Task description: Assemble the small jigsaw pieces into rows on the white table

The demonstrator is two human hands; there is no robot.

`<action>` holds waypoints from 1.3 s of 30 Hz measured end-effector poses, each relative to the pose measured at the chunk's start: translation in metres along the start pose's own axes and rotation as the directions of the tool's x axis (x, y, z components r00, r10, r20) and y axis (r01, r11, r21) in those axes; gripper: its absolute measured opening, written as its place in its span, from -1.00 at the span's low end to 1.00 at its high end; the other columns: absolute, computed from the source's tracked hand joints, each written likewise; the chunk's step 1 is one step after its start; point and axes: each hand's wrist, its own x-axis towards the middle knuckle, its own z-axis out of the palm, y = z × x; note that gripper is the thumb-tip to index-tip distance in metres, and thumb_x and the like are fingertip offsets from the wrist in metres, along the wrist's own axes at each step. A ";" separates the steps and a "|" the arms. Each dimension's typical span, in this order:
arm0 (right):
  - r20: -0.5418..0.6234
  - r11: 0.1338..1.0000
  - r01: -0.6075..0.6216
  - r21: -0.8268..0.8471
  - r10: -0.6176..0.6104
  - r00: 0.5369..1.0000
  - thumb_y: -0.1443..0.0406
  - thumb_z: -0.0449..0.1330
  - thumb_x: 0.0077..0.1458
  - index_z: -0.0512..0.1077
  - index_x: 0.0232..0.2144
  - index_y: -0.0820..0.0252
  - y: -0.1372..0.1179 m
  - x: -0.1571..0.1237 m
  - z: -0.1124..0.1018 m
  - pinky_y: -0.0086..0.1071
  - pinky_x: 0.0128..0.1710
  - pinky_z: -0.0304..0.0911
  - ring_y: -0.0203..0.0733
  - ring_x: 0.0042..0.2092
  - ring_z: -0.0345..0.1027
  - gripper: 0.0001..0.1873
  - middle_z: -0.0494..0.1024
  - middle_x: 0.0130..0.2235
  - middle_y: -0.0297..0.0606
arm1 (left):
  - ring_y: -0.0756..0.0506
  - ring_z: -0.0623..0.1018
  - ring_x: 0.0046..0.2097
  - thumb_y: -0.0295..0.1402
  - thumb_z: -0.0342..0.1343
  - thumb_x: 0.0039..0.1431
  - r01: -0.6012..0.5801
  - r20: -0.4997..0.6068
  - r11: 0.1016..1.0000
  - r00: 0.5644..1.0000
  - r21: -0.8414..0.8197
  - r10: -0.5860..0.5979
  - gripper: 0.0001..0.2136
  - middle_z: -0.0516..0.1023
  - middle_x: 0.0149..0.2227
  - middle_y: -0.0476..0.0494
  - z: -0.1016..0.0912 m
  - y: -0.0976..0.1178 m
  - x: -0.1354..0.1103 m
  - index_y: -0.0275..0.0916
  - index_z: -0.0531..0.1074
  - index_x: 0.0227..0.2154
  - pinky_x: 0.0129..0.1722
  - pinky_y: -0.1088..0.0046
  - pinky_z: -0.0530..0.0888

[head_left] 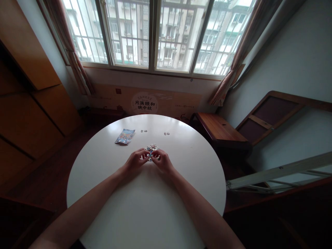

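A small heap of jigsaw puzzle pieces (153,147) lies near the middle of the round white table (114,211). My left hand (135,158) comes in from the left, its thumb and fingers closed in a pinch at the heap's near edge. Opposite it, my right hand (162,160) pinches too, and the fingertips of both hands almost meet. Between them shows a small bluish puzzle piece (150,155), which both hands seem to hold. My fingers cover part of the heap.
Beyond my left hand lies a colourful printed packet (125,137). Two small groups of puzzle pieces, a left one (144,131) and a right one (166,134), sit farther back. A wooden bench (220,128) stands past the table's right edge, below the barred window (176,38).
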 end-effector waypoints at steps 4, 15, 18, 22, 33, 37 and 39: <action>0.004 1.000 -0.005 -0.004 0.005 1.000 0.32 0.19 0.02 0.44 -0.39 0.18 -0.001 0.000 -0.001 -0.38 -0.31 0.25 -0.27 -0.38 0.31 -0.95 0.46 -0.41 -0.32 | 0.03 0.44 -0.41 -0.36 0.06 0.15 0.001 0.012 1.000 1.000 0.001 -0.001 -0.85 0.44 -0.38 -0.07 0.000 0.000 0.000 -0.24 0.48 -0.26 -0.38 0.54 0.42; 0.004 1.000 0.009 0.003 -0.009 1.000 0.33 0.19 0.03 0.43 -0.40 0.18 -0.001 0.000 -0.001 -0.39 -0.31 0.24 -0.27 -0.37 0.30 -0.96 0.45 -0.41 -0.32 | 0.03 0.44 -0.41 -0.37 0.06 0.15 -0.006 0.010 1.000 1.000 0.009 0.006 -0.86 0.44 -0.39 -0.06 0.003 -0.003 -0.001 -0.24 0.47 -0.26 -0.39 0.54 0.40; 0.009 1.000 0.006 0.004 -0.006 1.000 0.33 0.18 0.03 0.43 -0.39 0.18 -0.001 0.000 -0.001 -0.39 -0.31 0.24 -0.27 -0.37 0.30 -0.95 0.46 -0.41 -0.32 | 0.03 0.44 -0.41 -0.37 0.05 0.16 -0.004 0.012 1.000 1.000 0.007 0.004 -0.85 0.44 -0.38 -0.06 0.003 -0.003 -0.001 -0.24 0.47 -0.25 -0.39 0.54 0.40; 0.011 1.000 0.005 0.004 -0.005 1.000 0.33 0.18 0.03 0.43 -0.39 0.18 0.000 0.000 -0.001 -0.39 -0.31 0.24 -0.27 -0.37 0.30 -0.95 0.45 -0.41 -0.32 | 0.03 0.44 -0.41 -0.37 0.06 0.15 -0.008 0.011 1.000 1.000 0.002 0.008 -0.86 0.44 -0.39 -0.05 0.003 -0.004 -0.001 -0.24 0.47 -0.26 -0.39 0.55 0.40; 0.010 1.000 0.000 0.002 0.000 1.000 0.33 0.19 0.03 0.43 -0.40 0.18 0.000 0.000 -0.001 -0.39 -0.31 0.24 -0.28 -0.37 0.31 -0.96 0.45 -0.41 -0.32 | 0.04 0.44 -0.42 -0.36 0.06 0.16 -0.018 0.010 1.000 1.000 -0.009 0.018 -0.85 0.44 -0.39 -0.06 0.002 -0.003 0.000 -0.25 0.47 -0.26 -0.40 0.55 0.40; 0.006 1.000 0.002 0.005 -0.002 1.000 0.33 0.18 0.03 0.43 -0.39 0.18 0.000 0.000 -0.001 -0.39 -0.31 0.24 -0.27 -0.37 0.31 -0.96 0.45 -0.41 -0.32 | 0.04 0.44 -0.42 -0.38 0.07 0.15 -0.009 0.008 1.000 1.000 -0.004 0.009 -0.86 0.44 -0.39 -0.05 0.003 -0.003 0.000 -0.24 0.47 -0.27 -0.39 0.55 0.40; 0.005 1.000 0.002 0.004 -0.002 1.000 0.33 0.18 0.03 0.43 -0.39 0.17 0.000 0.000 0.000 -0.39 -0.31 0.25 -0.27 -0.37 0.31 -0.96 0.45 -0.41 -0.32 | 0.04 0.44 -0.42 -0.38 0.07 0.15 -0.007 0.006 1.000 1.000 0.001 0.007 -0.86 0.44 -0.40 -0.05 0.003 -0.003 0.000 -0.24 0.47 -0.27 -0.39 0.55 0.40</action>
